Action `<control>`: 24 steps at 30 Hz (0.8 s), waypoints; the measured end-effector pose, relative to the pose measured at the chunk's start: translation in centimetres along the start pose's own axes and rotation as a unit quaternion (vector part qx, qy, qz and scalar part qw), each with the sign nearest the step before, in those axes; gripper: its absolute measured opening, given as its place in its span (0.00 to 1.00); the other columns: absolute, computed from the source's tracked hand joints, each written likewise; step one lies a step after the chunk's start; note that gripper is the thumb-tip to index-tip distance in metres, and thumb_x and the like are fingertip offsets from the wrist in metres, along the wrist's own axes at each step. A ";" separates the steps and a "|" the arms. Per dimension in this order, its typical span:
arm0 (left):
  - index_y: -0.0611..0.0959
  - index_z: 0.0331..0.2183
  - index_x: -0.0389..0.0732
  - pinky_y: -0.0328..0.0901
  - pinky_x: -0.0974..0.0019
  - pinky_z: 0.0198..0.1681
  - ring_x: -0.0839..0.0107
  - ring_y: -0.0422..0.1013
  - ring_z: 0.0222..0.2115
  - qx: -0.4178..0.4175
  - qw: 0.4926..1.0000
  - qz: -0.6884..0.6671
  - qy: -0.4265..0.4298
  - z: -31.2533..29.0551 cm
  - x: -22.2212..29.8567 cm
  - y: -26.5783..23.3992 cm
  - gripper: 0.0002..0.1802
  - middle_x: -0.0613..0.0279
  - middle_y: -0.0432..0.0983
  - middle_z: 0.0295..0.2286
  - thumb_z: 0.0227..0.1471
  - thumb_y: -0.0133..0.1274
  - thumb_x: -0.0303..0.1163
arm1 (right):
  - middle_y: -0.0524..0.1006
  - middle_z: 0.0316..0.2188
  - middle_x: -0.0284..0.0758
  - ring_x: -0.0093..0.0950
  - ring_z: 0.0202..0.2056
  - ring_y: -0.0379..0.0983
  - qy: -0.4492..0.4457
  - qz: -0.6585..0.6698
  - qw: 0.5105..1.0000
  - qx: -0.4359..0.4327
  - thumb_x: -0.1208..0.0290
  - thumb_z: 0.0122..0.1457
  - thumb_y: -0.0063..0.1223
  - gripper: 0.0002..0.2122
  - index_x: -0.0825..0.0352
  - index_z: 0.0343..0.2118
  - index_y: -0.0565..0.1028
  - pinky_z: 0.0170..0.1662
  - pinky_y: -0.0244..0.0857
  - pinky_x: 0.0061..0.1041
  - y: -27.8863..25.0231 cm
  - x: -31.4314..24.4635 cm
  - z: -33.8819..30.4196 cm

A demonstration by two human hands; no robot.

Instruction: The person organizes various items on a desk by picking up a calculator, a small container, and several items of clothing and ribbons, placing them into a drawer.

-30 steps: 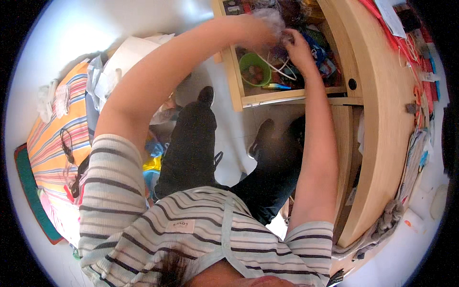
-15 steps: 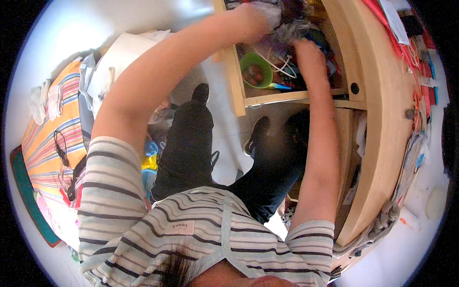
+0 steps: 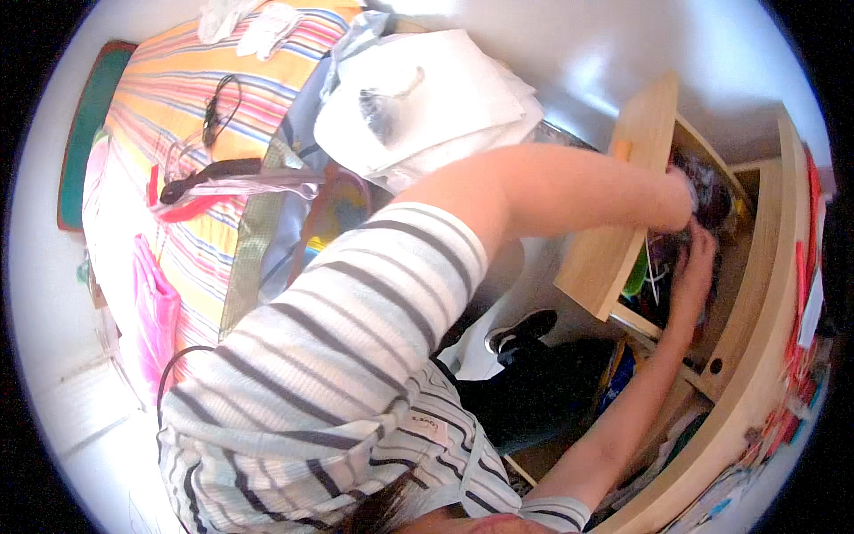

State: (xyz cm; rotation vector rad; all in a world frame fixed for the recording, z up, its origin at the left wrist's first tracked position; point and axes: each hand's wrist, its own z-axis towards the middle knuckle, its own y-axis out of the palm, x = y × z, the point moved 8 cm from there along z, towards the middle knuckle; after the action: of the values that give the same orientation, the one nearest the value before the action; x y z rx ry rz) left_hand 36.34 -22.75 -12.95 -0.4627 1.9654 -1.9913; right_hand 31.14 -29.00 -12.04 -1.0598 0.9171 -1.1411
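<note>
Here, at the right of the frame, both my hands are inside the open light wooden drawer [image 3: 614, 240], whose pale front panel tilts toward me. My left hand [image 3: 689, 191] sits at the upper right, on a dark crumpled bundle of plastic or cloth [image 3: 712, 200] that lies in the drawer's upper end; the bundle is under and just beyond my fingers. I cannot tell whether that hand is clenched on it or only pressing, since the knuckles hide the fingers. My right hand [image 3: 692, 262] is just below it, fingers curled and half closed, touching the same dark clutter; what it pinches, if anything, I cannot make out. A green round-edged object [image 3: 636, 276] shows just left of that hand, behind the drawer front.

My left arm runs bare and nearly level across the middle of the frame from my striped sleeve [image 3: 391, 294]. My right forearm rises steeply from the lower edge up to the drawer, along the curved wooden desk edge [image 3: 765, 356].

At the upper left lies a striped orange cloth [image 3: 151, 116] with a black cable [image 3: 213, 111] on it, well apart from both hands.
</note>
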 end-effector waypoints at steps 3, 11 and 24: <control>0.82 0.19 0.46 0.66 0.54 0.28 0.64 0.72 0.31 0.100 0.994 0.033 -0.023 -2.5 0.0 -2.8 0.05 0.63 0.75 0.23 0.35 0.55 0.35 | 0.62 0.51 0.42 0.41 0.51 0.58 0.221 0.201 0.943 -0.149 0.76 0.58 0.38 0.18 0.63 0.52 0.63 0.50 0.56 0.34 3.7 0.2 -0.1; 0.76 0.30 0.44 0.63 0.58 0.39 0.59 0.68 0.37 0.422 0.873 -0.137 -0.204 -23.6 -4.4 -6.2 0.11 0.60 0.72 0.31 0.37 0.53 0.30 | 0.61 0.52 0.38 0.35 0.51 0.60 0.036 0.095 0.994 -0.043 0.75 0.60 0.40 0.15 0.62 0.50 0.66 0.51 0.58 0.33 -2.3 -2.5 -3.5; 0.73 0.42 0.43 0.58 0.61 0.49 0.53 0.62 0.45 0.347 0.784 -0.091 -0.507 -50.9 -14.2 6.6 0.24 0.51 0.68 0.42 0.37 0.50 0.24 | 0.69 0.42 0.40 0.29 0.40 0.69 0.135 0.278 0.950 0.055 0.76 0.58 0.43 0.10 0.71 0.41 0.71 0.44 0.65 0.24 -8.9 -18.4 -19.4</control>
State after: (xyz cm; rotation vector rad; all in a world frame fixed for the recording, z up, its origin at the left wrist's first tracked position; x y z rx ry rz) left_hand 27.08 29.17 -20.29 -1.2010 0.5038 -1.7579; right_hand 7.00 -15.10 -7.77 -0.5039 1.2554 -0.8547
